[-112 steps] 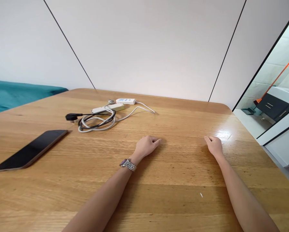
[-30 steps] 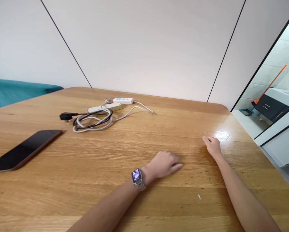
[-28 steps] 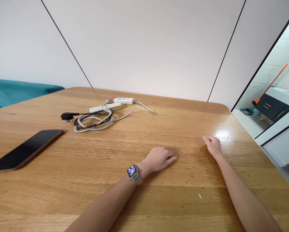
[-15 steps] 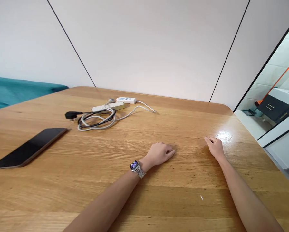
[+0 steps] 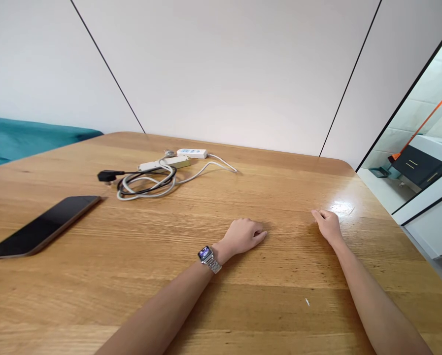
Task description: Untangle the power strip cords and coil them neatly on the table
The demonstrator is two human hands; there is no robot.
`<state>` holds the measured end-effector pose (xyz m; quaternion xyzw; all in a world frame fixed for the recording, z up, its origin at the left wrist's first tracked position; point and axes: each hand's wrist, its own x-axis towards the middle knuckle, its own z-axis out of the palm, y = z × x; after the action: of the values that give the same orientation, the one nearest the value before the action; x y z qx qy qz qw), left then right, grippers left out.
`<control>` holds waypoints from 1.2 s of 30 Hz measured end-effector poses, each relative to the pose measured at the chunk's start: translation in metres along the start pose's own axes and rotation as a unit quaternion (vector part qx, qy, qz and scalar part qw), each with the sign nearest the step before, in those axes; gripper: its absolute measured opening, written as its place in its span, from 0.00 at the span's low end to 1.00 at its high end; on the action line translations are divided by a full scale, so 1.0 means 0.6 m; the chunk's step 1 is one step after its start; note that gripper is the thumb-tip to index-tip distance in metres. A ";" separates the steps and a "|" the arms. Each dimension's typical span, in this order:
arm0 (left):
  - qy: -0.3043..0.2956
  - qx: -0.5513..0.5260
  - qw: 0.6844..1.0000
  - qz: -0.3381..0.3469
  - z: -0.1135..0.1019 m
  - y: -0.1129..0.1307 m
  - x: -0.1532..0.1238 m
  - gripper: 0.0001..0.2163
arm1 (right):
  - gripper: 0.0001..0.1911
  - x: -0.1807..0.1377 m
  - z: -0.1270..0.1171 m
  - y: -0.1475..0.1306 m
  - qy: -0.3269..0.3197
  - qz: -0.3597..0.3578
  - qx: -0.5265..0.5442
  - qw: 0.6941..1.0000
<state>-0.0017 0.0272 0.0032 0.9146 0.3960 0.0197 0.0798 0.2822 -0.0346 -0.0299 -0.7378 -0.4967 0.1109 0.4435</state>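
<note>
The wooden table (image 5: 132, 296) fills the near part of the scene, and both hands lie over its middle and right. The left hand (image 5: 243, 235) curls loosely, thumb apart from the fingers; the right hand (image 5: 328, 225) is bent inward, thumb close to the forefinger. Neither visibly holds anything. Resting well calls for slack wrists and forearms laid flat, with the left watch (image 5: 206, 253) not pressed into the wood. A white scrap (image 5: 307, 301) lies nearer, between the forearms. Far left are a tablet (image 5: 45, 229), a black plug (image 5: 108, 175) and a white box (image 5: 191, 153) among tangled cords. The palms and most fingertips are hidden, so I cannot tell whether either grip closes fully. The table's near edge is cut off.
</note>
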 end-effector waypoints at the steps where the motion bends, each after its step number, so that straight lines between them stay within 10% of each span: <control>1: -0.001 0.001 1.000 -0.001 0.000 0.000 0.000 0.20 | 0.23 0.000 0.000 0.001 0.001 -0.001 0.000 1.000; 36: 0.006 -0.009 1.000 -0.008 0.005 -0.003 0.002 0.19 | 0.23 0.001 0.000 0.002 0.001 -0.009 -0.005 1.000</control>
<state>-0.0018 0.0287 -0.0001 0.9103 0.4039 0.0282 0.0860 0.2833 -0.0342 -0.0308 -0.7357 -0.5035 0.1039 0.4410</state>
